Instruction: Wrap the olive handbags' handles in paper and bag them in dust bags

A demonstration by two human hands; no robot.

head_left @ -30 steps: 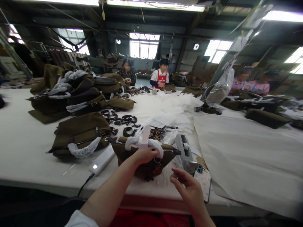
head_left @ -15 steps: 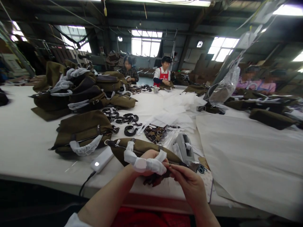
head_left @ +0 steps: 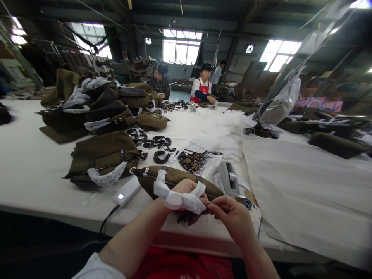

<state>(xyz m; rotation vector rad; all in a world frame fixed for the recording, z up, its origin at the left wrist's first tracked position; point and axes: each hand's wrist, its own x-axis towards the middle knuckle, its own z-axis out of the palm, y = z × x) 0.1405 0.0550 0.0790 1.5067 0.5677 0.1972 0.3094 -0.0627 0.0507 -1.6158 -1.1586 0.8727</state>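
Note:
An olive bag [head_left: 177,176] lies near the table's front edge, its handle [head_left: 174,199] wrapped in white paper. My left hand [head_left: 186,190] reaches under that handle, fingers closed around a small dark bundle [head_left: 188,217] that hangs below it. Close against it, my right hand [head_left: 229,211] is pinched at the end of a thin dark piece; its exact shape is too small to tell. A second olive bag [head_left: 104,155] with a wrapped handle lies to the left.
Black coiled straps [head_left: 161,156], a patterned pouch [head_left: 190,161], a grey tape dispenser [head_left: 229,178] and a white device [head_left: 126,192] with a cable surround the bag. Piled bags [head_left: 101,104] stand back left. A person in a red apron [head_left: 203,91] works opposite.
My hands stay together at the dark piece, the right fingers slightly shifted. The view has tilted a little. The person opposite has moved an arm outward, and another person now shows behind.

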